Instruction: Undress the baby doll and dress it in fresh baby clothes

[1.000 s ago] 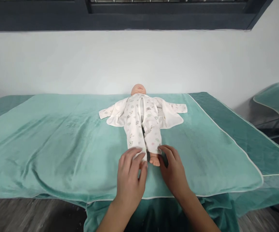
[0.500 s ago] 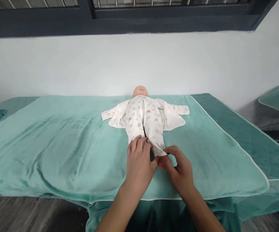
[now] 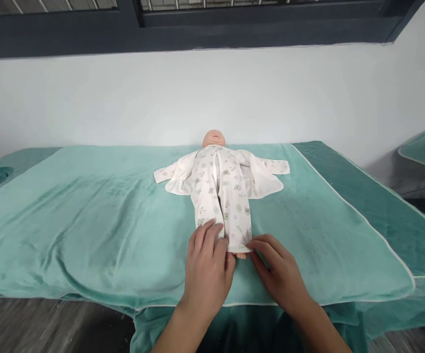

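Observation:
A baby doll (image 3: 213,138) lies on its back with its head toward the wall. A white printed baby top (image 3: 265,179) spreads out on both sides of it, sleeves outstretched. White baby pants (image 3: 237,201) with small printed figures cover the front of the body and legs. My right hand (image 3: 276,267) pinches the outer corner of the right-hand leg's cuff. Curled over the lower pant legs, my left hand (image 3: 208,267) has thumb and index finger closed at that cuff's inner corner. The doll's toes (image 3: 240,255) peek out below the hem. The other foot is hidden behind my left hand.
A light green blanket (image 3: 87,220) with white piping covers the bed, wrinkled on the left. Darker green bedding (image 3: 374,211) shows at the right. The white wall (image 3: 183,98) rises behind, under a dark window frame (image 3: 256,32).
Both hands have moved toward me, drawing the right-hand pant leg straight and its cuff lower. The cuff was bunched and slanted; now it lies flatter, with toes showing beneath.

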`<state>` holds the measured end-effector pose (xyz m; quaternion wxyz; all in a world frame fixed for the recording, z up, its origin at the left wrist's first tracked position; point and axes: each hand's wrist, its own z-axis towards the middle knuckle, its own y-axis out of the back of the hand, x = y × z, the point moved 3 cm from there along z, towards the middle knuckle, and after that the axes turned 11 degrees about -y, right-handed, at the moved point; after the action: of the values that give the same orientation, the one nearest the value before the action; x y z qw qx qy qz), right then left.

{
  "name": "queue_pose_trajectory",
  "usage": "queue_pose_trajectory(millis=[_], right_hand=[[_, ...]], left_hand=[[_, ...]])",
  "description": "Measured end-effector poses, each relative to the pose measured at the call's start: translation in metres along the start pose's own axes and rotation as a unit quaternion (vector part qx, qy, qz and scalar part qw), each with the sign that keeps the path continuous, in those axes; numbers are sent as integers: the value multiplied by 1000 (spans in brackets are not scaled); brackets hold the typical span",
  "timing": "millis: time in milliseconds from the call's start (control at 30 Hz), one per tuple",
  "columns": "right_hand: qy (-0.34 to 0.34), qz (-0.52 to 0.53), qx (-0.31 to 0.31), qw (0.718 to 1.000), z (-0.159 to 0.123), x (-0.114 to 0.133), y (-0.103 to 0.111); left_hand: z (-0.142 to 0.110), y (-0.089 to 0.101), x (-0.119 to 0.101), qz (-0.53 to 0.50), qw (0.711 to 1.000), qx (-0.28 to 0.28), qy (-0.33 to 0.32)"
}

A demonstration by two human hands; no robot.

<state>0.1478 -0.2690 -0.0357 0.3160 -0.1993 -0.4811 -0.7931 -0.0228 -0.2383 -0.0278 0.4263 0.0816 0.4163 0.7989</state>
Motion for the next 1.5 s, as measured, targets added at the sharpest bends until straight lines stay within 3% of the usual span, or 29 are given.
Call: queue_pose_trajectory(millis=[267, 467, 600, 667, 733, 800, 867, 1000, 1167, 1300, 1500], right_hand=[[-34, 65, 71, 995, -4, -8, 11], [-143, 130, 26, 981, -1, -26, 6], [-212, 160, 7, 964, 8, -35, 5], [-231, 187, -10, 955, 20, -42, 6], [-235, 211, -52, 948, 37, -49, 8], [-225, 223, -107, 942, 59, -55, 9], [-204, 230, -143, 941, 88, -58, 4], [-153, 232, -125, 953, 162, -56, -19], [-147, 257, -41, 954, 238, -69, -52], [-163, 283, 6, 945, 245, -90, -61], [-208, 294, 31, 932, 237, -97, -60]], left_hand=[[-11, 2, -1, -60, 998, 2, -10], [-10, 4, -2, -104, 993, -26, -57], [-13, 9, 5, -210, 973, -55, -75], [-13, 13, 19, -272, 956, -104, -16], [-9, 15, 41, -297, 940, -144, 85], [2, 13, 67, -281, 928, -160, 183], [20, 7, 93, -260, 926, -158, 224], [69, -18, 141, -272, 927, -150, 212], [130, -51, 183, -337, 901, -178, 206], [156, -66, 198, -366, 892, -169, 204], [156, -68, 205, -370, 897, -110, 216]])
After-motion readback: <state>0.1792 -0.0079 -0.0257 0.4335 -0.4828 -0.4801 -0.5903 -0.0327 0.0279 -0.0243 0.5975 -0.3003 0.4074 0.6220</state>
